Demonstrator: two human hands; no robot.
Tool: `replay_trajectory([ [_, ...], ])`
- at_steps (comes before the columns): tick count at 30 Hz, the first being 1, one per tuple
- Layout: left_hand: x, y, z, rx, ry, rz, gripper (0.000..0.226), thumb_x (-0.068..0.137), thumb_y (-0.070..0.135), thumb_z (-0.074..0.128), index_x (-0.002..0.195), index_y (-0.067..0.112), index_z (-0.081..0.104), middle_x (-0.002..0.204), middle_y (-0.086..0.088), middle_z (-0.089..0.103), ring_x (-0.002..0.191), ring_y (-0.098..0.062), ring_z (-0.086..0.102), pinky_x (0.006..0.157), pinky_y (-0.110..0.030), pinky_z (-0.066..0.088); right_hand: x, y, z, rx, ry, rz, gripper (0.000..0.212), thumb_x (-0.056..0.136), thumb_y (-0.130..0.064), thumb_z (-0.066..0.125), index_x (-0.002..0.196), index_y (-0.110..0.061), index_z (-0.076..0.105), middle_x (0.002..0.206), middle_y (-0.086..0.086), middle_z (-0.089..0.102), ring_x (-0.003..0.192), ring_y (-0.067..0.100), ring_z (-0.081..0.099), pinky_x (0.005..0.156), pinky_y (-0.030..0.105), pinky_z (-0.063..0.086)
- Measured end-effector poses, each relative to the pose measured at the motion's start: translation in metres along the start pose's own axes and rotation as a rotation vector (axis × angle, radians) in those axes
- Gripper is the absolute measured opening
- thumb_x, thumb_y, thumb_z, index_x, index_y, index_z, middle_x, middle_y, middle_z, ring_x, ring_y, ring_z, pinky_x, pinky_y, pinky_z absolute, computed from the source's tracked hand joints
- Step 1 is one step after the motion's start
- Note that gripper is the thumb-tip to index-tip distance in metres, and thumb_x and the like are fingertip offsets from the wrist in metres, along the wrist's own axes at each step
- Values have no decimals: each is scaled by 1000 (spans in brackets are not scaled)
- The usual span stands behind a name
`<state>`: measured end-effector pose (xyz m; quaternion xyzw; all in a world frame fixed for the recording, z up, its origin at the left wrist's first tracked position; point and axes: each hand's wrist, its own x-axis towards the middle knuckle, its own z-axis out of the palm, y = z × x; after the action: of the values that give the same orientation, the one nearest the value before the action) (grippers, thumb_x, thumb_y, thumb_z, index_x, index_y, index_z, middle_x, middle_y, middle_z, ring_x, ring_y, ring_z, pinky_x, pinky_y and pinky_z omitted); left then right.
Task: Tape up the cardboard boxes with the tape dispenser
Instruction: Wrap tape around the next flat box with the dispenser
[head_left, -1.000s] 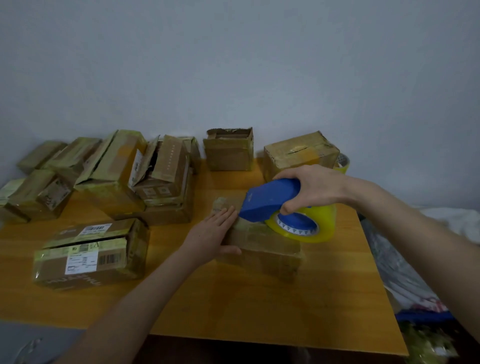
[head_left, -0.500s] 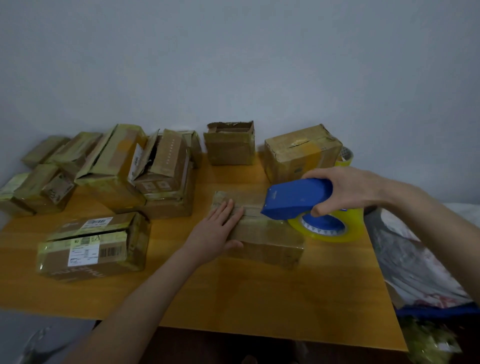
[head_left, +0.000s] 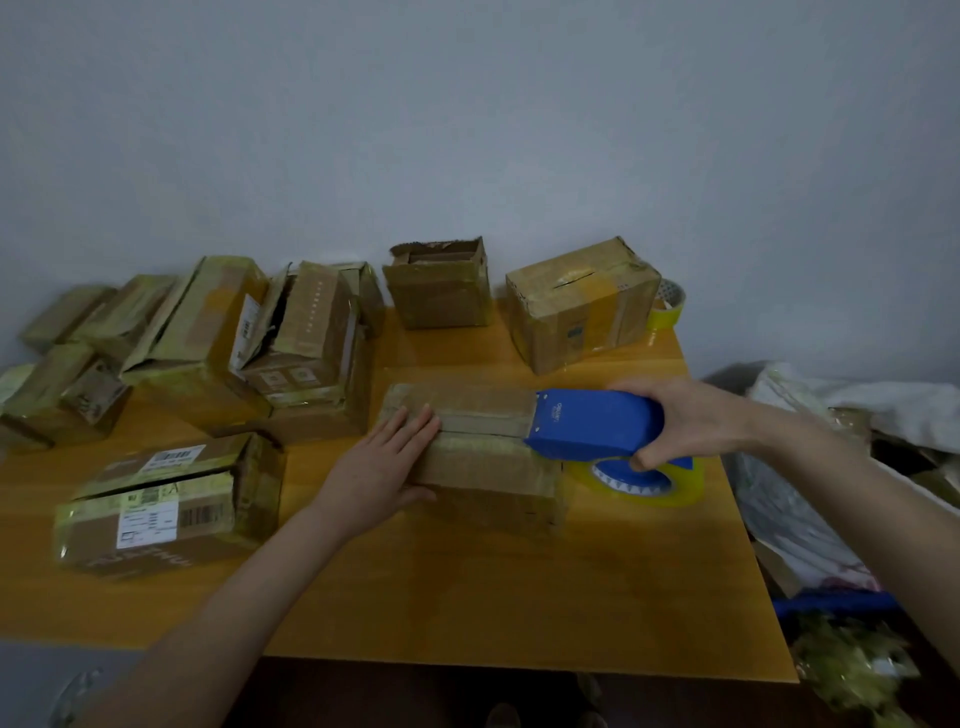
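A flat cardboard box (head_left: 483, 457) lies in the middle of the orange table (head_left: 467, 587), with a strip of clear tape along its top seam. My left hand (head_left: 384, 467) presses flat on the box's left end, fingers straight. My right hand (head_left: 685, 421) grips the blue tape dispenser (head_left: 592, 426), whose front edge sits at the box's right end. Its yellowish tape roll (head_left: 639, 483) hangs just past the box's right side, near the table top.
Several taped and open cardboard boxes (head_left: 197, 338) crowd the table's left and back. A labelled box (head_left: 161, 509) lies front left, a larger box (head_left: 576, 306) back right with a spare tape roll (head_left: 667, 306) behind it. Bags and clutter (head_left: 831, 493) sit beyond the right edge.
My right hand has drawn the dispenser rightward along the box top to its right end, laying tape. My left hand stays pressed on the left end.
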<state>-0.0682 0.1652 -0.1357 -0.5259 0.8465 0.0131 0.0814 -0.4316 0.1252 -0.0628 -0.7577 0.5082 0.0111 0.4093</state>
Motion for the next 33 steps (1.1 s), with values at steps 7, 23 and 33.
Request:
replay_trajectory([
  [7,23,74,-4,-40,-32,74,94,89,64,41,150,21,-16,155,3,-23,143,-15,-21,121,-38,-7,-5,1,27,-252,42,32,83,75,-45,76,142,-43,27,113,-15,54,99,13,56,80,33,50],
  [23,25,75,-1,-60,-83,71,94,85,63,44,146,23,-16,155,1,-18,145,-21,-12,120,-48,8,-35,51,35,-141,-10,119,82,70,-36,74,137,-51,28,107,-16,60,93,9,61,84,40,55],
  [33,44,126,-16,-5,-123,96,86,92,65,33,151,24,-14,149,9,-28,146,-18,-17,120,-44,-7,-35,63,53,-87,121,91,74,68,-56,78,127,-44,35,107,-18,60,93,10,62,82,35,53],
])
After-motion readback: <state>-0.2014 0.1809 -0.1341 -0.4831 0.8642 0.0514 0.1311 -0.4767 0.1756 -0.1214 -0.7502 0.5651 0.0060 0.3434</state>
